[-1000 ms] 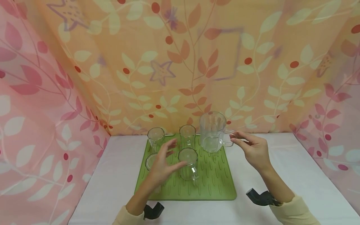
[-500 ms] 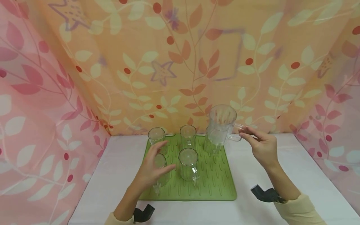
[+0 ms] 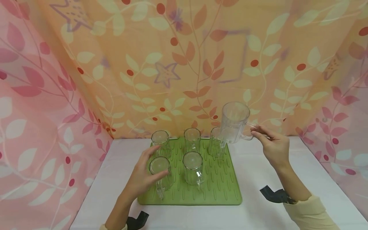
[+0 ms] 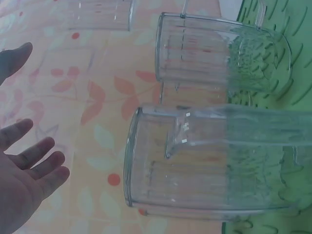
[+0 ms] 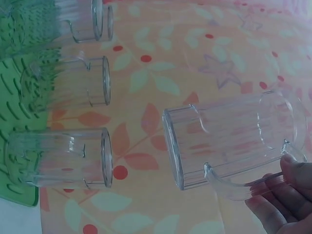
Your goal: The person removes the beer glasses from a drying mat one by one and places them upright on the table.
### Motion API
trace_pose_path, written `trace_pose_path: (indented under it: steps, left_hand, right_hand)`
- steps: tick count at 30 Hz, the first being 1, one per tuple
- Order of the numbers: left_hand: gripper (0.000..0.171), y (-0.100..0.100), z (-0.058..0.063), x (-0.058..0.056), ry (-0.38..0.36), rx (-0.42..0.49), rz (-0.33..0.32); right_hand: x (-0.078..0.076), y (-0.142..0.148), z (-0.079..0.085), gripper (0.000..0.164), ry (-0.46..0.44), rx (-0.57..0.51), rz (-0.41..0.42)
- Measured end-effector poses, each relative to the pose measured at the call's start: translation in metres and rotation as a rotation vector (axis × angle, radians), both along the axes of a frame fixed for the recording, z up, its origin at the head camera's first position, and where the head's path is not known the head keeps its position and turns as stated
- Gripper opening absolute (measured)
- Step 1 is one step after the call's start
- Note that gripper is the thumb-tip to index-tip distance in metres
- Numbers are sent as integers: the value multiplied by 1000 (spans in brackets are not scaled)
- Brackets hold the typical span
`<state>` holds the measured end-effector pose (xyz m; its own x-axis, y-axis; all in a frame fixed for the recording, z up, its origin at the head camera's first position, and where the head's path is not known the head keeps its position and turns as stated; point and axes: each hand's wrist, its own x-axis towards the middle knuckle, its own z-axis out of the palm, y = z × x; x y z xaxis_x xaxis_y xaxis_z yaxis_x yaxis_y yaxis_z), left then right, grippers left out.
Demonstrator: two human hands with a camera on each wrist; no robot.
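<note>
My right hand [image 3: 275, 149] pinches the handle of a clear mug [image 3: 235, 123], raised at the back right and slightly tilted. The right wrist view shows thumb and fingers on that handle, the mug [image 5: 234, 141] see-through with nothing visible inside. My left hand [image 3: 141, 177] holds nothing; its thumb and fingers are spread beside the front-left clear mug [image 3: 164, 180], overlapping its rim in the head view. Another mug [image 3: 193, 169] stands at the front middle. Three more line the back: left [image 3: 160, 139], middle [image 3: 192, 139] and right [image 3: 215, 145], partly behind the raised mug.
A green ridged mat [image 3: 212, 191] lies under the standing mugs. It rests on a white-covered table [image 3: 115, 179]. Patterned cloth [image 3: 138, 64] closes off the back, with pink cloth [image 3: 37, 127] at the left side and more at the right.
My right hand has carried the clear mug up and to the right, uncovering most of the back-right mug. My left hand has drawn back to the left, away from the front-middle mug.
</note>
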<state>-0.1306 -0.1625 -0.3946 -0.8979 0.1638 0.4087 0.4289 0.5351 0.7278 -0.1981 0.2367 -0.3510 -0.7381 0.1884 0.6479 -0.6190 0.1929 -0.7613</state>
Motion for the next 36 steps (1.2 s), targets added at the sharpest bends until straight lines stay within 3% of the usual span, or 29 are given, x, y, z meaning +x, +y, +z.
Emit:
trace_pose_path:
  steps: [13, 24, 36]
  left_hand:
    - [86, -25, -12, 4, -6, -18, 20]
    - [101, -44, -18, 13, -153, -51, 39]
    - [108, -63, -33, 22, -230, -68, 96]
  right_hand:
    - [-9, 8, -3, 31, 4, -79, -12]
    - [-16, 14, -10, 33, -69, -149, -97]
    - [-27, 23, -25, 33, -85, -112, -203]
